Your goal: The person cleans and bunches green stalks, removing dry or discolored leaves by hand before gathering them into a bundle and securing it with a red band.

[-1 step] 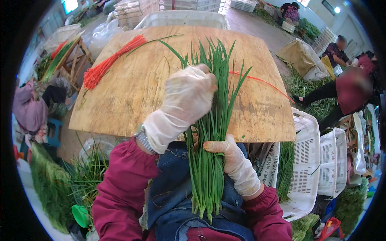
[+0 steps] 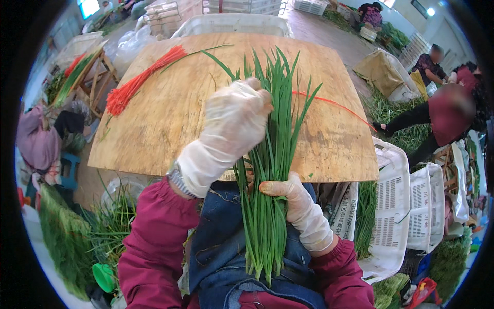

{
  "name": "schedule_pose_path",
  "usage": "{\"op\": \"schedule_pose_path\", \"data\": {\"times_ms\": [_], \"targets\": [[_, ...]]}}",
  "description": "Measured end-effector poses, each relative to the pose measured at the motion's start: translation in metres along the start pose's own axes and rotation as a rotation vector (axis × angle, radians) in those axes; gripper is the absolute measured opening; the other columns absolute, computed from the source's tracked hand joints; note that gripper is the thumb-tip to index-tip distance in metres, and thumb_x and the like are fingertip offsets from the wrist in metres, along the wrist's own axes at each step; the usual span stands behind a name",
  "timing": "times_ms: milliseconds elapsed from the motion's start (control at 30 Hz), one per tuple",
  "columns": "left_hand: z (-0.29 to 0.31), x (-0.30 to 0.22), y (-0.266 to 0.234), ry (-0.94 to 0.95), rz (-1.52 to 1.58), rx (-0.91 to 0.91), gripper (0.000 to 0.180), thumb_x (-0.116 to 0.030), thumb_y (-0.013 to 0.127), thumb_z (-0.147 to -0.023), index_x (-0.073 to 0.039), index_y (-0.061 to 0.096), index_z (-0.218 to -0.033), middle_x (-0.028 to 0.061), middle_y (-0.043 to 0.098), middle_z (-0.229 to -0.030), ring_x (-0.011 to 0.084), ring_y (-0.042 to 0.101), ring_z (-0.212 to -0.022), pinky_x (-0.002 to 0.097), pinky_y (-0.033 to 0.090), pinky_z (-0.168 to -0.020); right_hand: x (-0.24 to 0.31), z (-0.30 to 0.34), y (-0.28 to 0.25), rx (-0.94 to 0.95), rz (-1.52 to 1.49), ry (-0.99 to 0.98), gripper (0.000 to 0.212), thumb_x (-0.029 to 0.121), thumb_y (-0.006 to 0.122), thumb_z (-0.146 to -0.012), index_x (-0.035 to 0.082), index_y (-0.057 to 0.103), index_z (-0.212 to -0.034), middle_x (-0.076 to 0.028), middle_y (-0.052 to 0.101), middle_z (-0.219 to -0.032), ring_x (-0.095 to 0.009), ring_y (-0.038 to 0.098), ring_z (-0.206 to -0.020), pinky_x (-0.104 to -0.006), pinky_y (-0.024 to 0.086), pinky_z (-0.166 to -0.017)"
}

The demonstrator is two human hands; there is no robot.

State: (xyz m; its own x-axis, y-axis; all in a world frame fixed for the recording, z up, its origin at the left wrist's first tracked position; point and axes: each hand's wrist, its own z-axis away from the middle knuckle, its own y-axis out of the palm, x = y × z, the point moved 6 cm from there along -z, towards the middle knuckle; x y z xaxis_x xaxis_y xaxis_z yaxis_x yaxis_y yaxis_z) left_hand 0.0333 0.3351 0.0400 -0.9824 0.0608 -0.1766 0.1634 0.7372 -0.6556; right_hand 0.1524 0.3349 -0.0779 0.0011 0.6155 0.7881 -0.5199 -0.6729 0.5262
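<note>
A bunch of garlic chives (image 2: pixel 265 211) lies lengthwise over my lap and the near edge of the wooden board, its leaf tips pointing away from me. My right hand (image 2: pixel 303 211), in a white glove, wraps round the bunch's lower half with the thumb on top. My gloved left hand (image 2: pixel 236 116) is closed against the left side of the upper leaves. Its fingers are curled and slightly blurred, so what they hold cannot be made out. One red strip (image 2: pixel 339 105) runs from behind the leaves to the board's right edge.
A bundle of red strips (image 2: pixel 146 80) rests on the board (image 2: pixel 170 129) at far left. White crates (image 2: pixel 388 221) stand at right, one holding greens. Loose greens (image 2: pixel 110 226) are heaped at left, near a blue stool (image 2: pixel 69 170). People sit at the far right among greens.
My left hand has shifted slightly left and toward the leaf tips. My right hand and the bunch look unmoved.
</note>
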Motion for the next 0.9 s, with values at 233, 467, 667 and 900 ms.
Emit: {"op": "schedule_pose_path", "data": {"times_ms": [233,467,667,900], "targets": [[0.014,0.003,-0.009,-0.160,0.258,0.128,0.015,-0.001,0.060,-0.068,-0.005,0.060,-0.082,0.0088,0.054,-0.078,0.0220,0.054,-0.066,0.0285,0.043,-0.059,-0.001,0.000,0.000,-0.006,0.037,0.021,0.036,0.020,0.061,-0.066,-0.004,0.055,-0.093,-0.012,0.060,-0.078,-0.019,0.059,-0.065,-0.0299,0.049,-0.061],[0.060,0.044,-0.102,-0.517,0.724,-0.175,0.009,-0.010,0.059,-0.077,-0.002,0.060,-0.079,0.0012,0.055,-0.070,0.0079,0.047,-0.059,0.0214,0.035,-0.052,-0.004,0.001,-0.012,-0.012,-0.077,-0.014,0.043,0.019,0.061,-0.066,-0.003,0.052,-0.101,-0.012,0.059,-0.083,-0.020,0.059,-0.069,-0.0307,0.049,-0.062],[0.157,0.085,-0.138,-0.753,0.197,-0.267,0.019,-0.001,0.057,-0.078,-0.001,0.055,-0.097,0.0005,0.055,-0.084,0.0066,0.048,-0.075,0.0172,0.038,-0.067,-0.005,0.001,-0.033,0.092,-0.334,-0.149,0.049,0.025,0.059,-0.067,-0.001,0.049,-0.107,-0.013,0.059,-0.085,-0.023,0.059,-0.069,-0.0347,0.050,-0.063],[0.173,0.003,-0.045,-0.859,0.741,0.355,0.021,-0.015,0.053,-0.081,0.003,0.059,-0.091,0.0077,0.060,-0.072,0.0129,0.056,-0.066,0.0239,0.044,-0.062,0.009,0.005,-0.028,0.076,-0.386,-0.166,0.058,0.033,0.055,-0.073,0.000,0.041,-0.118,-0.011,0.057,-0.085,-0.024,0.057,-0.070,-0.0409,0.048,-0.064]]}}
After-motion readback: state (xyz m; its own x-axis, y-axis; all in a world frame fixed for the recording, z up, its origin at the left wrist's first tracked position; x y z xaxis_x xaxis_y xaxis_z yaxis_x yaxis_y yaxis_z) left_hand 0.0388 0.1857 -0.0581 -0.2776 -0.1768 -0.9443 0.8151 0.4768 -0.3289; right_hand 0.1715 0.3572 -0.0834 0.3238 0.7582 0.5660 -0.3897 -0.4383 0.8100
